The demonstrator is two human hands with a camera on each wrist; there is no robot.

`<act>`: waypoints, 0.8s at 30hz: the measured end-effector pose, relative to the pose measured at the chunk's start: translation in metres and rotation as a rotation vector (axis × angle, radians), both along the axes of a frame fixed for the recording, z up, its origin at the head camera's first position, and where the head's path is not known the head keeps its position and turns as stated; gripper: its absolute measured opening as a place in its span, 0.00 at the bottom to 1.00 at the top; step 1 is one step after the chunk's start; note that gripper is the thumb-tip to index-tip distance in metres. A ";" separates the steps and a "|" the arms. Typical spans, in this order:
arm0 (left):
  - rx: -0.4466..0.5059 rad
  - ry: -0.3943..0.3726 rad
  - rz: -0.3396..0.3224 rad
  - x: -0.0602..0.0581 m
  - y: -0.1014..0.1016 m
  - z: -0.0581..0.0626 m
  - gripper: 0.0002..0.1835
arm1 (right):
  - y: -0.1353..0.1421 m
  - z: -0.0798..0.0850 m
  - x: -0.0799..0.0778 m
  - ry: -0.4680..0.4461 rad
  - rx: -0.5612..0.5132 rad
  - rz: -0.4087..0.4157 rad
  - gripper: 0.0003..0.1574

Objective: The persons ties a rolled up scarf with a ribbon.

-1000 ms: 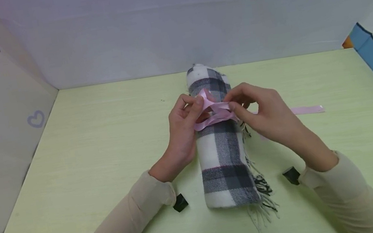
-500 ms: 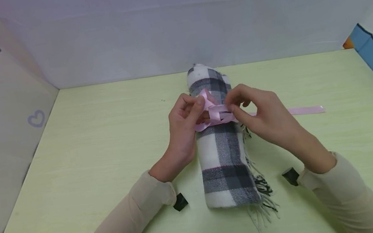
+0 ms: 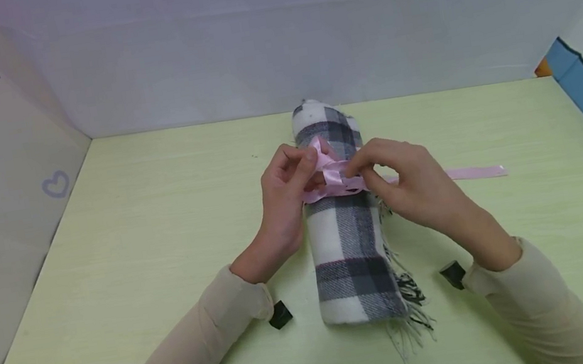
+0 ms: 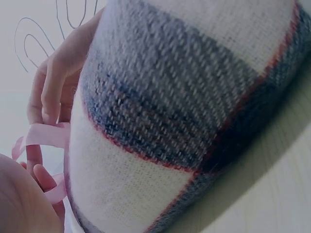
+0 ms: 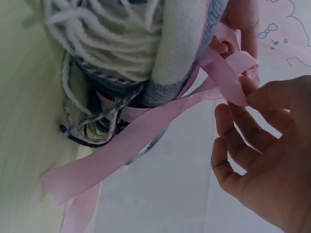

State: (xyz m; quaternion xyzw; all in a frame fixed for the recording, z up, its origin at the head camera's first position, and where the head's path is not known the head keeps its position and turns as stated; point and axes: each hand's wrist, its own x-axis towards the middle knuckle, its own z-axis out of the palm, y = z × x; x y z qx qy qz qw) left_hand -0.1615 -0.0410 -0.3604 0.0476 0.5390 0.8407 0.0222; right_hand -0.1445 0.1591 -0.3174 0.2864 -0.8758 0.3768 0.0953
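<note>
A rolled plaid scarf [image 3: 346,230] in white, grey and black lies lengthwise on the table, its fringe along the right side. Pink ribbon [image 3: 477,172] is wrapped round its upper half, with one end lying out to the right. On top of the roll, my left hand [image 3: 284,202] pinches a standing ribbon loop between thumb and fingers. From the right, my right hand [image 3: 415,185] holds another part of the ribbon. The right wrist view shows its thumb and index finger pinching a ribbon strip [image 5: 223,77], the other fingers loosely bent. Ribbon tails [image 5: 116,145] hang past the fringe [image 5: 112,39].
The pale yellow-green table [image 3: 163,240] meets a whitish back wall [image 3: 248,55]. Side panels with cartoon drawings stand left and right. A small black block [image 3: 281,315] sits at the left cuff, another black block [image 3: 453,275] at the right cuff.
My right hand has shifted slightly left, its fingertips further over the roll. A ribbon strip now runs down across the band between the hands. The left hand and scarf stay nearly still.
</note>
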 end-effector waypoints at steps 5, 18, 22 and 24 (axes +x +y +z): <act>0.017 0.001 0.001 -0.001 0.000 0.001 0.11 | 0.001 0.001 0.000 -0.048 0.103 0.050 0.09; 0.096 -0.011 -0.028 0.001 -0.002 0.002 0.10 | 0.001 0.001 0.003 -0.086 0.041 0.110 0.07; 0.145 -0.008 -0.087 0.001 -0.004 0.004 0.09 | 0.004 0.008 0.006 -0.190 -0.054 0.135 0.07; 0.168 -0.003 -0.122 0.002 -0.004 0.005 0.09 | 0.005 0.011 0.007 -0.242 -0.084 0.136 0.06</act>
